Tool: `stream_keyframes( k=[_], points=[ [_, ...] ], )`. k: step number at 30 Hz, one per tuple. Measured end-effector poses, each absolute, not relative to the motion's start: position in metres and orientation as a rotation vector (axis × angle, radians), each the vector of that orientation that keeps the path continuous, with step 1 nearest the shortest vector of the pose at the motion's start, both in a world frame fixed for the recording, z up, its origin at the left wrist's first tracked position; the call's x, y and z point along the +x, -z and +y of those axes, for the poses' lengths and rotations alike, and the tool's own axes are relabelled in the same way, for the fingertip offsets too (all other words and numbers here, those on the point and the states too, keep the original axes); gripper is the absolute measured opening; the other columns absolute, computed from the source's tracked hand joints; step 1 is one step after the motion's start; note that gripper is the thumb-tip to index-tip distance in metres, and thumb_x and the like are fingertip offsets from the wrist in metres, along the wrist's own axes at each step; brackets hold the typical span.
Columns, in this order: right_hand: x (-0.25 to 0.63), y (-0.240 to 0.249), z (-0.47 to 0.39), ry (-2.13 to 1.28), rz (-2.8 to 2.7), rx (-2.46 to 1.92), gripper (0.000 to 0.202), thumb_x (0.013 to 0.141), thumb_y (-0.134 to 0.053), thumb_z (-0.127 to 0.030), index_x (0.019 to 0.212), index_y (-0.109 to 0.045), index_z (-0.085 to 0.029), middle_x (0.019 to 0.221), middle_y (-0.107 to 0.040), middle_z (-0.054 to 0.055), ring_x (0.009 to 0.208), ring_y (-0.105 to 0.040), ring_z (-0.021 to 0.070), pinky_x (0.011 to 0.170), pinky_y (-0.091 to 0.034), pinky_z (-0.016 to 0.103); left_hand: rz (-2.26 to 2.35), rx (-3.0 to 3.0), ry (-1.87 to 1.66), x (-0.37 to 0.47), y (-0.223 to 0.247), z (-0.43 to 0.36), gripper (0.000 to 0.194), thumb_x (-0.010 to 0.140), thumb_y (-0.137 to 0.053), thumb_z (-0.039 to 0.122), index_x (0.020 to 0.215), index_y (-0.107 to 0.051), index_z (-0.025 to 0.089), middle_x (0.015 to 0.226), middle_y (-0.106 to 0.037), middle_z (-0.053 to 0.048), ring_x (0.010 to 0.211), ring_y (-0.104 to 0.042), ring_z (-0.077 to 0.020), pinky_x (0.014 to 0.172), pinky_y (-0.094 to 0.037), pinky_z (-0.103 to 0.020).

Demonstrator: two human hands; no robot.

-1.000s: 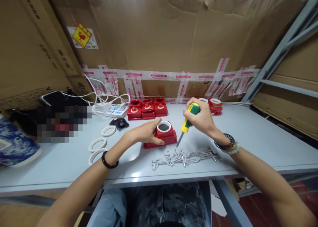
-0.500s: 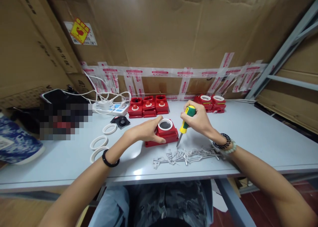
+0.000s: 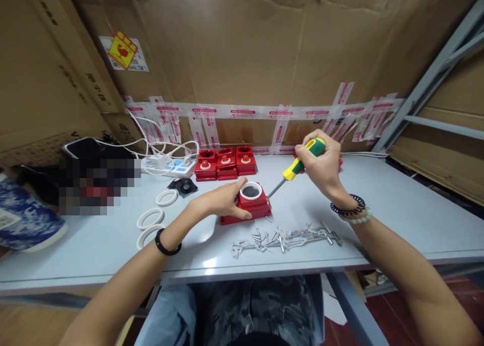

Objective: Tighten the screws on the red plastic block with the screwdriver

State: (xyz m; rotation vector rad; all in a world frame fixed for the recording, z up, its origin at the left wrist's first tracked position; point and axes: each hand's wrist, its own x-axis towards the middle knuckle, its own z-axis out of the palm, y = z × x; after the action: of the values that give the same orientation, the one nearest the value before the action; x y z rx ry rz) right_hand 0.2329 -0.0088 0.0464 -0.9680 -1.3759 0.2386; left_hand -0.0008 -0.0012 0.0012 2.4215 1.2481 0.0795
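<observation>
My left hand grips a red housing from its left side, thumb near the front and fingers behind. A white ring with a dark centre sits on top of the housing. In my right hand is a screwdriver with a yellow and green handle. Its shaft slants down to the left, and the tip is at the housing's right side. Whether a screw is on the tip I cannot tell. Several loose screws lie on the table in front of the housing.
Three red housings with red knobs stand at the back. A power strip with white cables is left of them. White rings and a black part lie to the left. A blue-and-white container stands at the far left.
My right hand has risen and moved right, tilting the screwdriver. Its tip went from the loose screws up to the housing's right side. My left hand and the housing stayed nearly still.
</observation>
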Motion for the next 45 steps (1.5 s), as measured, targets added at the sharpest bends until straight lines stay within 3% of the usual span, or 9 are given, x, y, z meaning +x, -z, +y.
stream_keyframes(
  k=[10,17,28,45],
  points=[
    [0.235,-0.033,0.001,-0.184,-1.423,-0.968,0.013,0.066,-0.061,-0.018,0.065,-0.049,-0.021,0.058,-0.044,-0.006,0.049,-0.043,0.0085,0.042,-0.04,0.022,1.252,2.417,-0.071,-0.001,-0.002,-0.001,0.075,0.066,-0.067,0.06,0.122,-0.043,0.016,0.126,-0.057,-0.017,0.112,-0.056,-0.0337,0.081,-0.044,-0.032],
    [0.236,-0.037,-0.005,-0.242,-1.388,-0.977,0.013,0.066,-0.061,-0.02,0.066,-0.049,-0.021,0.057,-0.042,-0.007,0.044,-0.044,0.0079,0.032,-0.037,0.019,1.252,2.408,-0.073,-0.001,-0.002,-0.001,0.076,0.065,-0.067,0.06,0.123,-0.043,0.017,0.127,-0.057,-0.015,0.117,-0.053,-0.0343,0.085,-0.043,-0.033],
    [0.235,-0.037,-0.005,-0.275,-1.379,-0.971,0.013,0.067,-0.062,-0.02,0.067,-0.048,-0.021,0.056,-0.042,-0.007,0.042,-0.044,0.0076,0.03,-0.039,0.019,1.226,2.414,-0.097,-0.001,-0.002,-0.001,0.081,0.065,-0.067,0.06,0.127,-0.039,0.017,0.124,-0.059,-0.016,0.113,-0.056,-0.0337,0.081,-0.043,-0.032],
    [0.231,-0.034,-0.007,-0.177,-1.51,-0.991,0.013,0.067,-0.06,-0.019,0.066,-0.047,-0.021,0.055,-0.042,-0.007,0.048,-0.041,0.0089,0.044,-0.036,0.023,1.189,2.411,-0.131,-0.001,0.0,0.0,0.076,0.065,-0.069,0.056,0.123,-0.039,0.016,0.123,-0.058,-0.016,0.105,-0.059,-0.0313,0.079,-0.043,-0.032]
  ],
)
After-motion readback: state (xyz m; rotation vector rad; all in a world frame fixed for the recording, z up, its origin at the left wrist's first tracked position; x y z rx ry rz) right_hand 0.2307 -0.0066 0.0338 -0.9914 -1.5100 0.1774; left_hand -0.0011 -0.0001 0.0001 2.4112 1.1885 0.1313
